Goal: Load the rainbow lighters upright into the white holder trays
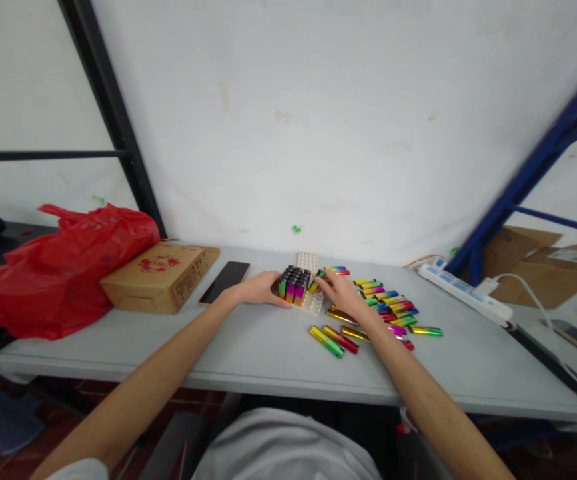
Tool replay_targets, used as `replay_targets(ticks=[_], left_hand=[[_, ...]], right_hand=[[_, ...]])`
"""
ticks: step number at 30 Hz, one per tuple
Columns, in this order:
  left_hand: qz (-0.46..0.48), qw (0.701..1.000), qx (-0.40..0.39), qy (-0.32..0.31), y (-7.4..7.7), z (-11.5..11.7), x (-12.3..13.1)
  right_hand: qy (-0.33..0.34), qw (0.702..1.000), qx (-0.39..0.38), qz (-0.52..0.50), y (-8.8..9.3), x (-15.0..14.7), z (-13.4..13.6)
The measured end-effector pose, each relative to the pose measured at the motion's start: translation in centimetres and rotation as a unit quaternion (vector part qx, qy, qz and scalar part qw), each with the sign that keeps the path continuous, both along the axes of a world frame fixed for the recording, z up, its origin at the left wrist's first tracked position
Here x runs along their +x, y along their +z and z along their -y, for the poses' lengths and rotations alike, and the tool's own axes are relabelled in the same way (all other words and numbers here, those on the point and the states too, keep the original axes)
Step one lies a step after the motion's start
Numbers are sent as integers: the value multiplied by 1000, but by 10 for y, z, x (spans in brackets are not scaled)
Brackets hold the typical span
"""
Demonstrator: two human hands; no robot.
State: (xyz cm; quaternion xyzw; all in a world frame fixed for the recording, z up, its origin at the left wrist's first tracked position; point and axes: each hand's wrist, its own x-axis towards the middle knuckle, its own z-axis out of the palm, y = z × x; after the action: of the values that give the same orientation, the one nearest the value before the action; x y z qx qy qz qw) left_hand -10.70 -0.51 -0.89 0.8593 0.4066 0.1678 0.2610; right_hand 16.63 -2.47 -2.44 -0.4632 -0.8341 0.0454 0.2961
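Several upright lighters [293, 285] with black tops and shiny coloured bodies stand packed together in a pale tray [312, 303] with rows of holes. My left hand [262, 289] is cupped round their left side, thumb along the front and fingers towards the back. Just right of the block, my right hand [337, 288] pinches a single yellow-green lighter [314, 285], tilted over the tray. Beneath and beside my right forearm, loose metallic lighters [393, 303] lie flat in a spread. Two of them, a yellow-green lighter [327, 342] and a red-gold lighter [341, 339], lie nearer the front.
A black phone [225, 282] lies left of my left hand. Further left are a cardboard box [161, 277] and a red plastic bag [68, 267]. On the right, a white power strip [463, 293] runs along the table [263, 353], near a blue frame [528, 160].
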Motion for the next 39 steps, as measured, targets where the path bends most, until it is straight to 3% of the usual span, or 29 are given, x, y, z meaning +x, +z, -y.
replay_targets(ticks=[8,13,17,19,25,34,39], left_hand=[[26,999,-7,-21,1,1,1],[13,1000,3,-15,2,1,2],[8,1000,-10,-27,3,2,2],[7,1000,-8,-27,4,3,2],[-31,999,9,1,7,4,2],[-31,1000,-3,0,7,5,3],[-25,1000,1,-13,7,4,3]], right_hand=[[22,997,30,75,-2,3,-7],[52,996,-17,76,-2,0,-4],[79,996,-9,51,5,14,-4],[61,998,7,25,9,31,-7],[-77,994,60,41,14,94,-22],[-122,984,-38,122,9,107,-41],[-192,969,-75,139,13,141,-42]])
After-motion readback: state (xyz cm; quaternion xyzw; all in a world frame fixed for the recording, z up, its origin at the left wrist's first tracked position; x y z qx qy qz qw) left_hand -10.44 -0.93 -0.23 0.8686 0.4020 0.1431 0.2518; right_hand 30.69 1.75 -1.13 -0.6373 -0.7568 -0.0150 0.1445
